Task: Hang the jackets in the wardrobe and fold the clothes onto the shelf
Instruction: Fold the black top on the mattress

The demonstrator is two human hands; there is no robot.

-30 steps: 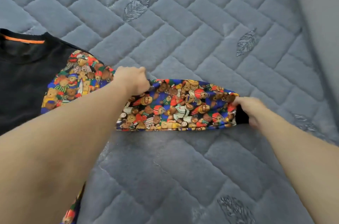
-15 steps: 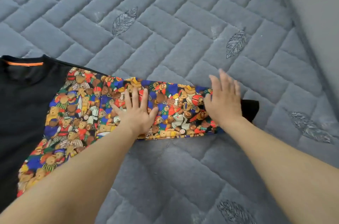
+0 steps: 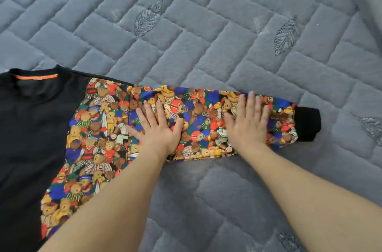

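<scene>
On the grey quilted bed [image 3: 206,30] lies the black top [image 3: 31,138], unfolded, its teddy-print sleeve [image 3: 196,119] stretched out right. Left hand [image 3: 157,130] and right hand [image 3: 248,123] press it, fingers flat. Folding barely begun; shelf and wardrobe nowhere in view.

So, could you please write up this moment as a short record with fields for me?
surface: grey quilted mattress with embroidered leaf motifs
garment: black sweatshirt lying flat, orange neck tape at the collar
sleeve: teddy-bear print sleeve stretched out to the right, ending in a black cuff
left hand: flat, fingers spread, pressing the sleeve's middle
right hand: flat, pressing the sleeve nearer the cuff
grip: none, both palms lie open on the fabric
fold state: sleeve not yet folded over the body
</scene>
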